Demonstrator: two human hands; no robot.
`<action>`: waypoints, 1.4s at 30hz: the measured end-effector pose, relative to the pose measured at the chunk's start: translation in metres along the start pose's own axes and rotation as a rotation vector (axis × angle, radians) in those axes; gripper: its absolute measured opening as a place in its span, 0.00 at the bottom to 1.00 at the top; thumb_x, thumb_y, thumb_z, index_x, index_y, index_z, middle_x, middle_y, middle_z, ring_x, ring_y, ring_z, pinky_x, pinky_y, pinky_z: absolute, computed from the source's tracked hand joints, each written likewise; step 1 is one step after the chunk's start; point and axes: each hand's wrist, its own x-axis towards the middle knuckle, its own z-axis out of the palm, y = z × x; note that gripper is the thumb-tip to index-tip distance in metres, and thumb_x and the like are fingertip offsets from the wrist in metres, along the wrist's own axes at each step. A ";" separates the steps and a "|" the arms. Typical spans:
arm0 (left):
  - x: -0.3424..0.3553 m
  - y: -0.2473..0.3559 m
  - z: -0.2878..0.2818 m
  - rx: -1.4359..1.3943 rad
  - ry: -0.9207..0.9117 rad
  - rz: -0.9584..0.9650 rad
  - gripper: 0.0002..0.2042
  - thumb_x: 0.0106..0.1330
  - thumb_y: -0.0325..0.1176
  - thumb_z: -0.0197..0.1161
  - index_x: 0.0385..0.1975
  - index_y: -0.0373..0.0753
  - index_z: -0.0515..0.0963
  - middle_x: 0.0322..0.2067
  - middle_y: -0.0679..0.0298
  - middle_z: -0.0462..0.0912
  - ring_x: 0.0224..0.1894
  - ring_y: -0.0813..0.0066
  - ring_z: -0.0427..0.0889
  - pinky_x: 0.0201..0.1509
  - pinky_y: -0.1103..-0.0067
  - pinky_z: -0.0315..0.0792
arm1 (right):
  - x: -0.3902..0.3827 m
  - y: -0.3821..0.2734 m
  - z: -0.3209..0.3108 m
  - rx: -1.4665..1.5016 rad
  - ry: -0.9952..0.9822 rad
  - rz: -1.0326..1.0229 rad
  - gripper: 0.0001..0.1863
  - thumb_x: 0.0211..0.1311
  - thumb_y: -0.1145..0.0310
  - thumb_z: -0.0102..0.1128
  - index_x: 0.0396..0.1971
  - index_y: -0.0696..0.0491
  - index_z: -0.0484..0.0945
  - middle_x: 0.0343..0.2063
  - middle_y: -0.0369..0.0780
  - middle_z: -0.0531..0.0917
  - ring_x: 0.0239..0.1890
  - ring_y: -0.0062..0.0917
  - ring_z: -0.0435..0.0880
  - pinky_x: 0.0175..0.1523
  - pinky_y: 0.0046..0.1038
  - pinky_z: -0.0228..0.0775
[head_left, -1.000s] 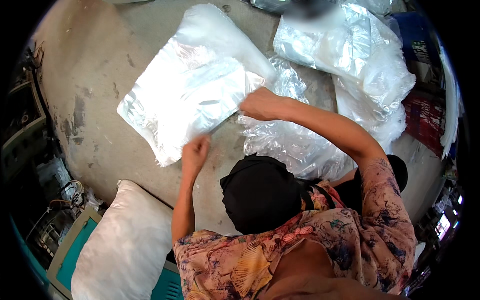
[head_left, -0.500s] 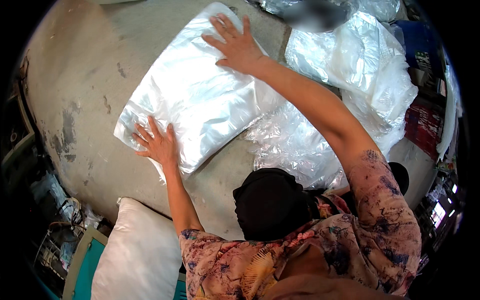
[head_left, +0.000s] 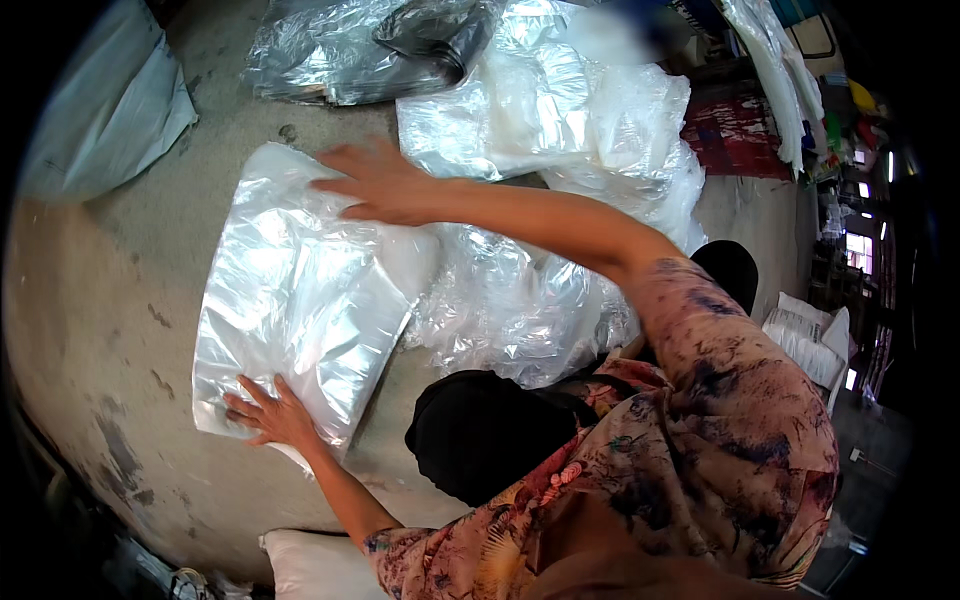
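Note:
A flat stack of shiny, clear plastic sheeting or bags (head_left: 295, 280) lies on the concrete floor in front of me. My left hand (head_left: 275, 415) rests with fingers spread on its near left corner, pressing on the plastic. Over the far right part is my right hand (head_left: 385, 185), fingers apart and slightly blurred by motion; whether it touches the surface I cannot tell. A crumpled heap of clear plastic (head_left: 520, 310) lies to the right of the stack, close beside its right edge.
Folded clear plastic (head_left: 540, 110) and a darker grey plastic bundle (head_left: 350, 55) lie beyond the stack. A large pale sheet-covered thing (head_left: 110, 120) stands at the far left. A white stuffed sack (head_left: 325, 565) is by the lower edge. Red material (head_left: 735, 130) is at the right.
The view has swung to the right, so everything appears shifted left and lower. My left hand stays on the same corner; my right hand has moved a little across the far edge of the plastic.

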 end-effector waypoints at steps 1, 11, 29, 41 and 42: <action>0.000 -0.001 0.000 0.004 -0.012 -0.007 0.33 0.69 0.64 0.46 0.73 0.66 0.52 0.76 0.65 0.40 0.77 0.54 0.38 0.63 0.29 0.36 | -0.036 0.006 -0.013 -0.104 -0.012 0.089 0.36 0.66 0.48 0.55 0.72 0.38 0.55 0.73 0.46 0.52 0.76 0.41 0.43 0.72 0.63 0.31; 0.041 -0.004 -0.055 0.141 -0.547 0.001 0.35 0.65 0.58 0.57 0.72 0.61 0.56 0.75 0.59 0.47 0.76 0.50 0.43 0.62 0.29 0.45 | -0.160 0.113 -0.006 -0.558 0.105 0.315 0.27 0.60 0.71 0.55 0.61 0.47 0.67 0.60 0.47 0.72 0.65 0.37 0.67 0.69 0.57 0.46; -0.002 0.223 -0.262 -0.824 -0.611 0.759 0.25 0.69 0.35 0.61 0.64 0.36 0.67 0.61 0.50 0.73 0.60 0.57 0.75 0.59 0.70 0.72 | -0.196 0.145 -0.203 0.131 0.299 0.442 0.26 0.63 0.54 0.62 0.55 0.55 0.77 0.52 0.47 0.82 0.55 0.37 0.80 0.59 0.34 0.72; -0.037 0.170 -0.286 -0.842 -0.819 0.556 0.19 0.72 0.31 0.58 0.60 0.32 0.72 0.54 0.55 0.80 0.53 0.68 0.80 0.57 0.74 0.72 | -0.189 0.113 -0.052 -0.140 0.380 0.816 0.54 0.54 0.60 0.69 0.75 0.42 0.40 0.73 0.54 0.48 0.71 0.53 0.56 0.65 0.52 0.63; -0.037 0.172 -0.288 -0.836 -0.818 0.557 0.18 0.72 0.31 0.58 0.58 0.32 0.73 0.52 0.56 0.81 0.52 0.70 0.80 0.56 0.75 0.72 | -0.196 0.139 -0.049 -0.223 0.478 0.875 0.44 0.56 0.63 0.64 0.72 0.48 0.51 0.65 0.58 0.63 0.66 0.50 0.67 0.61 0.48 0.68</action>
